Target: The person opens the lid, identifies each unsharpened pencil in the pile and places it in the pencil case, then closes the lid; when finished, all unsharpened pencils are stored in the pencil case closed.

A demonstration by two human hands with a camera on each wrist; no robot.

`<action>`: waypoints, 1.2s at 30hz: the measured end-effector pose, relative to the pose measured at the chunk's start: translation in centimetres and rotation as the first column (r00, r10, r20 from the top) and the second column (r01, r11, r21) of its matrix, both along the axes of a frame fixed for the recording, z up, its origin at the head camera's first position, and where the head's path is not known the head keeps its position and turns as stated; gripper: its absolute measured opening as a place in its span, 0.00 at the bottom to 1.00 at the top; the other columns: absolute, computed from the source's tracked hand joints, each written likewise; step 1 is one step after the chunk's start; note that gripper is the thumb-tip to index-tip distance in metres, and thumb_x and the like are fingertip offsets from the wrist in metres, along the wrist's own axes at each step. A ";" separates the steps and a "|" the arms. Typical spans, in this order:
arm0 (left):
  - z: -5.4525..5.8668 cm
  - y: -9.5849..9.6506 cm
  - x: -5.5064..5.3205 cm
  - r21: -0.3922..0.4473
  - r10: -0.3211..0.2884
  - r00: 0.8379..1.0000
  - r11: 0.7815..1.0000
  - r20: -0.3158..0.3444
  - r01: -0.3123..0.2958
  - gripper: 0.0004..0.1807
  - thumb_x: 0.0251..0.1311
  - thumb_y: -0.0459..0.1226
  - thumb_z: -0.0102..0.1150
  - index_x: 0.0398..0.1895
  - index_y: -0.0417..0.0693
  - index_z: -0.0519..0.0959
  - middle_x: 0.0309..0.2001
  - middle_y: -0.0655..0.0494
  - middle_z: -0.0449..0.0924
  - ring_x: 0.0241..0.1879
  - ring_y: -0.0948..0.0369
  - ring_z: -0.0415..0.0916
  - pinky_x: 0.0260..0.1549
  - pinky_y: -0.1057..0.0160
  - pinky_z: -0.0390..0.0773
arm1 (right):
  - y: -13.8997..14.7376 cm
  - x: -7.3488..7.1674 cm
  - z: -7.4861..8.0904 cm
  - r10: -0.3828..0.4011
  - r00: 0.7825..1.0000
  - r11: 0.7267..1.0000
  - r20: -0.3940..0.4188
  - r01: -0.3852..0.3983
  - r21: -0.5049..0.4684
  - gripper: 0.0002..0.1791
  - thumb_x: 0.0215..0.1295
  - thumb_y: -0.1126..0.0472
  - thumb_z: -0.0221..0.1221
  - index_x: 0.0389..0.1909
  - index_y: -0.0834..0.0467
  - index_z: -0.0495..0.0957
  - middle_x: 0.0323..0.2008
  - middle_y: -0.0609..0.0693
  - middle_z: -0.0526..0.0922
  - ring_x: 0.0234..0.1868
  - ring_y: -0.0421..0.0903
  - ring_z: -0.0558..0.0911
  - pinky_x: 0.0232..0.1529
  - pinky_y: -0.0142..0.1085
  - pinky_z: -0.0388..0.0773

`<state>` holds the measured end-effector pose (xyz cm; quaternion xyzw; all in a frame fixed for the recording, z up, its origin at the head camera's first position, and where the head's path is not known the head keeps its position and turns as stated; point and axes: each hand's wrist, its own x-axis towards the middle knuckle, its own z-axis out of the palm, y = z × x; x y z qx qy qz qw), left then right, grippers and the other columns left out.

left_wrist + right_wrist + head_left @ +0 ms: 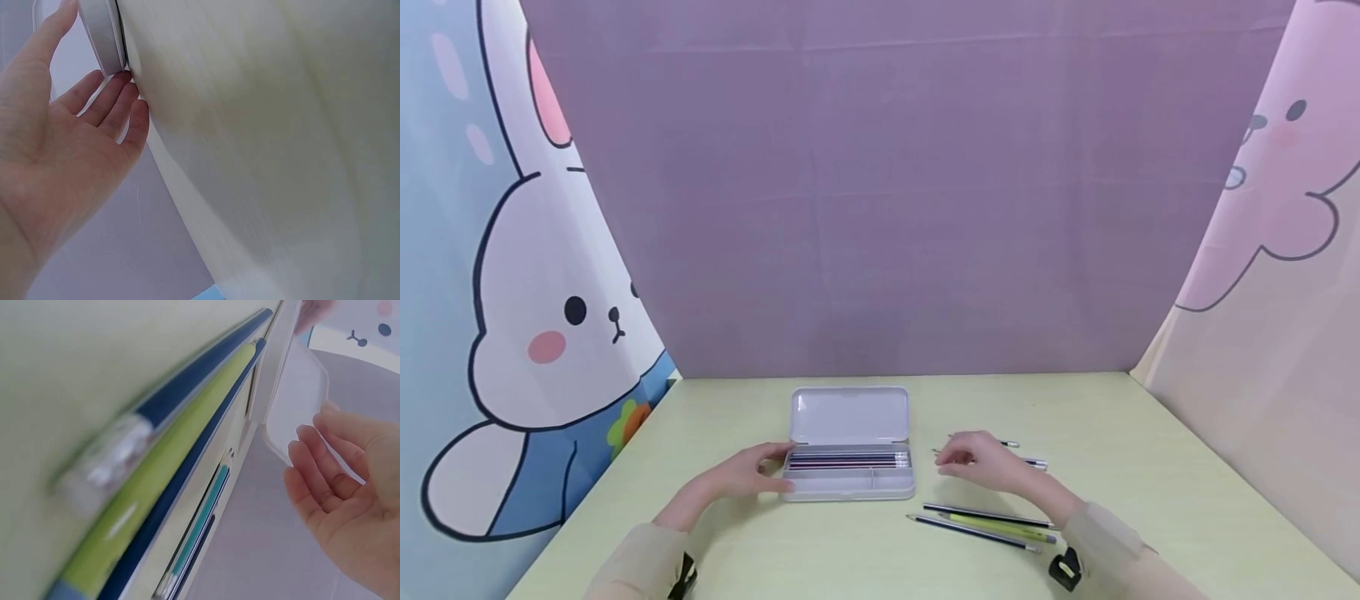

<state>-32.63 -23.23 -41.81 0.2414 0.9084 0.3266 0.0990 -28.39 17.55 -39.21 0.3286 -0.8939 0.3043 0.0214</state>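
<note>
A white pencil case [850, 497] lies with its lid [850, 415] raised. Several pencils [848, 459] fill its rear compartment; the front ones look bare. My left hand [747, 472] grips the left end, thumb at the front corner and fingers at the back; the left wrist view shows those fingertips against the case wall [103, 37]. To the right, my right hand [983, 461] hovers with loosely bent fingers, and the right wrist view shows nothing in it. Partly behind that hand lie pencils [1036, 463], one of them teal [203, 519].
Nearer the front right lie a black pencil [988, 515], a yellow-green pen-like stick [1003, 527] and a dark blue pencil [973, 533], close together. A purple cloth [880, 208] hangs behind the pale table [737, 567], with printed cartoon cloths [550, 275] at the sides.
</note>
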 end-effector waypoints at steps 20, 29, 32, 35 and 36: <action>0.2 0.2 -0.1 -0.002 -0.004 1.000 1.000 -0.007 0.004 0.41 0.53 0.48 0.66 0.66 0.39 0.63 0.63 0.38 0.67 0.61 0.43 0.65 0.58 0.42 0.69 | 4.9 2.6 0.0 -0.005 0.996 1.000 -0.092 0.004 -0.008 0.08 0.61 0.60 0.61 0.36 0.62 0.82 0.30 0.45 0.83 0.30 0.30 0.76 0.31 0.27 0.78; 0.2 0.3 -0.1 0.002 -0.002 1.000 1.000 0.002 0.002 0.41 0.52 0.47 0.66 0.66 0.39 0.63 0.64 0.38 0.66 0.62 0.42 0.64 0.58 0.42 0.68 | 6.4 3.3 -0.7 -0.010 0.997 1.000 -0.082 0.011 0.010 0.08 0.60 0.60 0.61 0.36 0.61 0.82 0.31 0.44 0.82 0.30 0.30 0.74 0.32 0.27 0.77; 0.2 0.3 -0.1 0.000 0.003 1.000 1.000 -0.001 -0.003 0.41 0.52 0.48 0.66 0.66 0.38 0.63 0.64 0.38 0.66 0.62 0.42 0.64 0.59 0.42 0.68 | 6.8 3.4 -0.9 -0.012 0.997 1.000 -0.078 0.013 0.012 0.07 0.60 0.61 0.62 0.35 0.61 0.82 0.30 0.43 0.82 0.30 0.29 0.74 0.31 0.27 0.77; 0.1 0.2 -0.1 0.000 0.002 1.000 1.000 -0.005 -0.002 0.41 0.52 0.48 0.66 0.66 0.38 0.63 0.63 0.38 0.66 0.62 0.42 0.64 0.59 0.42 0.68 | 7.2 3.5 -1.2 -0.007 0.997 1.000 -0.075 0.008 0.014 0.06 0.59 0.62 0.62 0.35 0.61 0.82 0.29 0.43 0.82 0.29 0.29 0.74 0.29 0.27 0.77; 0.1 0.2 0.0 0.000 0.001 1.000 1.000 -0.007 -0.001 0.41 0.52 0.48 0.66 0.66 0.38 0.63 0.63 0.38 0.67 0.62 0.42 0.64 0.58 0.42 0.68 | 7.3 3.5 -1.3 -0.004 0.997 1.000 -0.074 0.005 0.017 0.06 0.59 0.62 0.61 0.35 0.61 0.82 0.29 0.44 0.82 0.29 0.29 0.74 0.29 0.27 0.77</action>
